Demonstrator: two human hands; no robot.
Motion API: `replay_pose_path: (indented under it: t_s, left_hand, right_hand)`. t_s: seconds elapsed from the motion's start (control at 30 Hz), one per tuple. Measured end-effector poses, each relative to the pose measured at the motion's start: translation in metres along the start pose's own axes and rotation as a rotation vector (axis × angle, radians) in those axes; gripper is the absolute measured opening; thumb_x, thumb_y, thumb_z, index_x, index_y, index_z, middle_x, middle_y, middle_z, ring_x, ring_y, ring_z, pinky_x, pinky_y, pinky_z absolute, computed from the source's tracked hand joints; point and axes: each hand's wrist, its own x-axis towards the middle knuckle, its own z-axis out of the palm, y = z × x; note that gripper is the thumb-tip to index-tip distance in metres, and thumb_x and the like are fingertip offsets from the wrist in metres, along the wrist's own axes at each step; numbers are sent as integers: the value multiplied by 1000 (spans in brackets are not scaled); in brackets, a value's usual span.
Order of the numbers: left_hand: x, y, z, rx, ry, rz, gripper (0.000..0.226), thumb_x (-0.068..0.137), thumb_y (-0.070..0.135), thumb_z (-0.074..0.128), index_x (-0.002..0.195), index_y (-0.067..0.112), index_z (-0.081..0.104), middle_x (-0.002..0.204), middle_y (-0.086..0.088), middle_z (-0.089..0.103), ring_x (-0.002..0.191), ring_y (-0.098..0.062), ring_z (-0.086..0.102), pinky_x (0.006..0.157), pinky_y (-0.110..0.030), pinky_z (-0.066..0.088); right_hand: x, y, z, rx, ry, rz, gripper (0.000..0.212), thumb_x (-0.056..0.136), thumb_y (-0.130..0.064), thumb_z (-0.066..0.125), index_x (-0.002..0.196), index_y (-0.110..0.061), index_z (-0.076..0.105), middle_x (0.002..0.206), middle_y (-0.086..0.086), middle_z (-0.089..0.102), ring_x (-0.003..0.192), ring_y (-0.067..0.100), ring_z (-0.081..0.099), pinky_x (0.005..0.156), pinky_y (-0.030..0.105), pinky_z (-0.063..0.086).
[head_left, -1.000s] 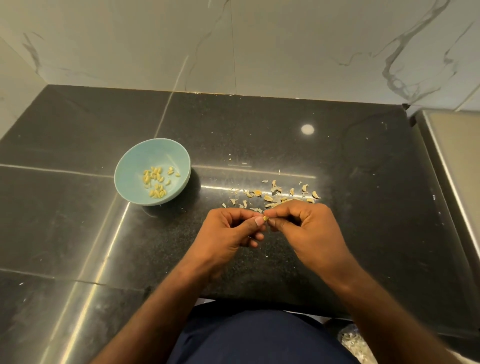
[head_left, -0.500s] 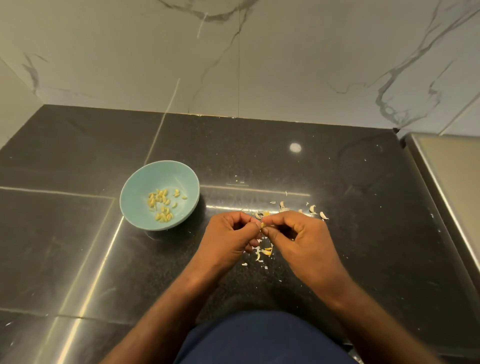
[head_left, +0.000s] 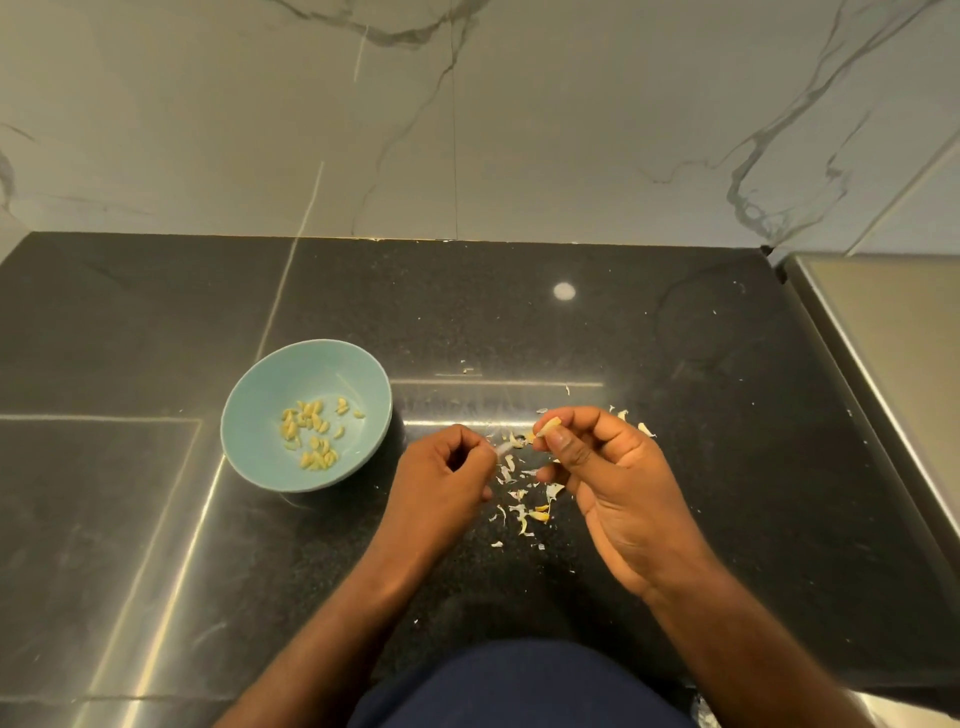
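One seed (head_left: 549, 425) pinched by right hand (head_left: 613, 483), left hand (head_left: 441, 478) curled, hold unclear

A pale scrap (head_left: 503, 448) at the left hand's (head_left: 441, 483) curled fingertips is blurred, grip unclear. The right hand's (head_left: 608, 483) thumb hides part of the pinched yellowish piece (head_left: 549, 424). The steel surface (head_left: 893, 338) runs off the right edge.
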Motion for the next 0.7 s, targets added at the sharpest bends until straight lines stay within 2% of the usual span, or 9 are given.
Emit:
replay_pose_path:
  t_s: [0.1, 0.17, 0.23, 0.33, 0.43, 0.53, 0.7]
  left_hand:
    - [4, 0, -4, 106, 31, 121, 18, 95, 25, 63, 80, 18, 70, 69, 0, 69, 67, -10, 65, 66, -26, 53]
    - [4, 2, -2, 120, 27, 164, 10, 94, 18, 65, 92, 27, 69, 80, 9, 70, 77, -5, 67, 73, -22, 55]
    - [3, 5, 1, 111, 46, 183, 22, 95, 9, 62, 102, 30, 67, 89, 13, 70, 86, -1, 66, 78, -20, 55]
    - [0, 10, 2, 114, 71, 258, 16, 95, 15, 62, 102, 27, 70, 91, 14, 70, 88, -1, 65, 79, -22, 55]
    - [0, 10, -2, 84, -40, 319, 16, 93, 22, 67, 108, 22, 73, 95, 13, 72, 92, -2, 67, 82, -23, 56]
    - [2, 6, -5, 23, -108, 348, 21, 88, 14, 73, 109, 16, 75, 97, 7, 75, 95, -5, 70, 86, -25, 56]
    - [7, 1, -8, -23, -75, 375, 17, 84, 8, 75, 100, 11, 78, 90, 6, 77, 88, -6, 72, 82, -22, 56]
  right_hand:
    - [2, 0, -1, -159, 17, -12, 12, 86, -11, 69, 95, -14, 75, 94, 6, 75, 86, 21, 67, 75, 30, 54]
    - [2, 1, -2, -236, 6, -6, 12, 89, -5, 67, 98, -10, 74, 93, 9, 76, 86, 20, 70, 72, 27, 55]
    - [2, -1, -2, -270, 13, 16, 13, 89, -5, 67, 99, -9, 74, 92, 8, 77, 86, 19, 72, 71, 26, 55]
    - [3, -3, -1, -282, 21, 27, 15, 87, -7, 69, 99, -12, 77, 91, 5, 77, 86, 15, 71, 70, 23, 55]
    - [4, -5, 0, -223, 21, 26, 14, 85, -6, 70, 97, -10, 78, 89, 9, 76, 81, 16, 68, 71, 25, 54]
    - [4, -6, 1, -170, 1, 45, 18, 82, -8, 71, 97, -1, 76, 88, 19, 74, 79, 23, 68, 73, 34, 57]
    - [3, -4, 2, -160, -32, 66, 13, 89, -1, 63, 95, 1, 75, 87, 18, 75, 76, 23, 68, 71, 32, 58]
